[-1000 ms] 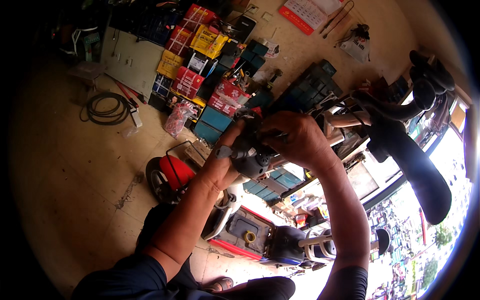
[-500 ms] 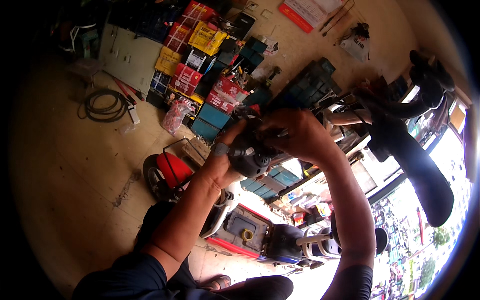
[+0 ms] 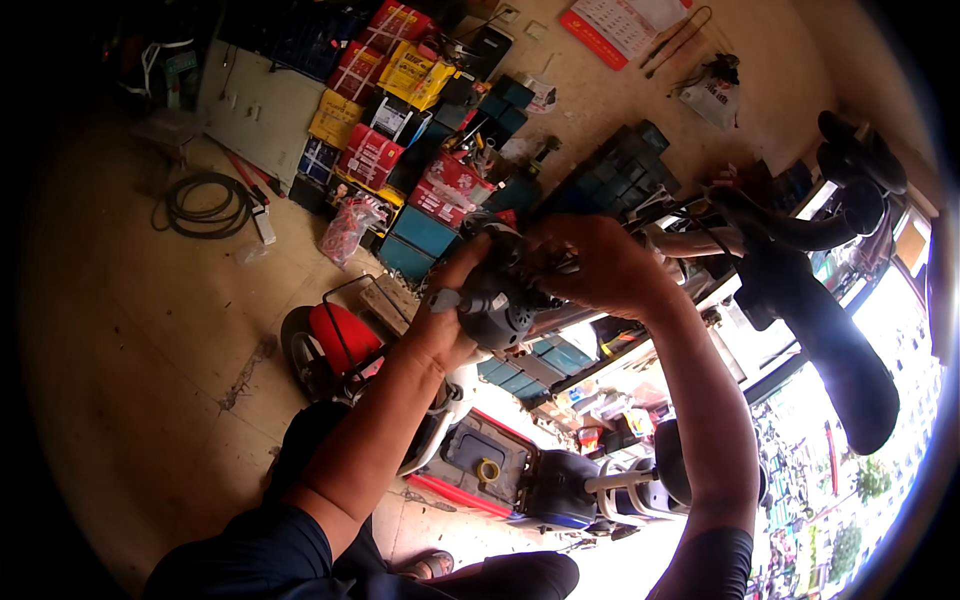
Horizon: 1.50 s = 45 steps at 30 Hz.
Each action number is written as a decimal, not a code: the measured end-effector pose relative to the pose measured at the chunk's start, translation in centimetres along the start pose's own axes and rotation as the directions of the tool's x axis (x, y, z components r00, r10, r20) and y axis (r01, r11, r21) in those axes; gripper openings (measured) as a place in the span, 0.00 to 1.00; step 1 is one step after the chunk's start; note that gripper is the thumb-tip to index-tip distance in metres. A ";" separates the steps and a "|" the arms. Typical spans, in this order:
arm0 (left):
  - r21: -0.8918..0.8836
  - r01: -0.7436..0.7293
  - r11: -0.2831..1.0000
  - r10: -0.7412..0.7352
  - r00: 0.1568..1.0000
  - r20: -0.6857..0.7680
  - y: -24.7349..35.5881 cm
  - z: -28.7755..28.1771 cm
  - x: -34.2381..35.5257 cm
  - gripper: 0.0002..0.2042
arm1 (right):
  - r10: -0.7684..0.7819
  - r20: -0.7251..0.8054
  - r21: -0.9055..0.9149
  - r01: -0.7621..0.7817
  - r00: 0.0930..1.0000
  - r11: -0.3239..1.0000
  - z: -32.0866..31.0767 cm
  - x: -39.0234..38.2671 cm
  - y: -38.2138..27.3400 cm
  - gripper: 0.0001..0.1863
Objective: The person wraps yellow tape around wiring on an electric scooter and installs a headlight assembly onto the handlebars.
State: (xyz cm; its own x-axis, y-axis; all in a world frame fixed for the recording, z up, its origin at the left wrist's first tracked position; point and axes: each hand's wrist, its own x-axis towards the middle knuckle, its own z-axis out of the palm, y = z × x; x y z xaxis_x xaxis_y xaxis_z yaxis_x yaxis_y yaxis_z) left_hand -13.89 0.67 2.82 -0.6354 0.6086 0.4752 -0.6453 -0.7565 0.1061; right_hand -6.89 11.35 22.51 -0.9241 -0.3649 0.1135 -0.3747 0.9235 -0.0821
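Your L hand [image 3: 448, 325] is wrapped round a blk rounded device [image 3: 494, 308]. Your R hand [image 3: 598, 265] has fingers curled beside it; can't tell if they've hold of anything.

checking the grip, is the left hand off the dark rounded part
No, the left hand holds the dark rounded part from its left side.

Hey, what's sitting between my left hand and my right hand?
In the head view, a black device lies between them: the left hand holds it, and the right hand is at its right side.
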 end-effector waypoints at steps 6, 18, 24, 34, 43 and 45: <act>-0.012 0.123 0.992 -0.123 0.992 0.003 1.3 0.6 -0.7 0.23 | -0.018 0.054 -0.194 0.028 0.998 0.981 0.0 1.2 -0.1 0.13; 0.020 0.008 1.000 -0.006 0.998 -0.067 0.0 0.5 -0.4 0.26 | 0.008 -0.187 -0.113 -0.029 0.982 0.993 2.1 1.0 0.2 0.12; -0.015 0.068 0.998 -0.068 0.998 0.012 0.1 1.0 -0.7 0.26 | -0.028 0.014 -0.170 0.030 1.000 0.985 0.6 -0.4 -0.2 0.15; 0.045 0.084 0.995 -0.086 0.996 0.039 0.5 1.8 -1.4 0.26 | 0.096 -0.105 0.011 -0.095 0.990 0.995 0.5 0.6 0.6 0.14; 0.100 -0.021 0.995 0.031 0.995 -0.093 -0.4 -0.8 -0.1 0.25 | -0.010 0.099 -0.149 0.024 0.995 0.988 0.8 -0.3 0.3 0.09; 0.044 -0.031 0.999 0.037 0.991 -0.127 -0.8 -0.5 0.1 0.25 | -0.004 -0.018 -0.066 0.003 1.000 0.998 1.6 -0.5 0.5 0.07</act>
State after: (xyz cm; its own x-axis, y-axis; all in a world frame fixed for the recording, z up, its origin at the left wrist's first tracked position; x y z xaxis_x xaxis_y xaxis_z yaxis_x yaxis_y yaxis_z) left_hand -13.64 1.48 2.37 -0.7072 0.6059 0.3644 -0.6059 -0.7850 0.1292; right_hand -6.74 11.76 20.85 -0.9210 -0.3666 0.1320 -0.3718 0.9282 -0.0166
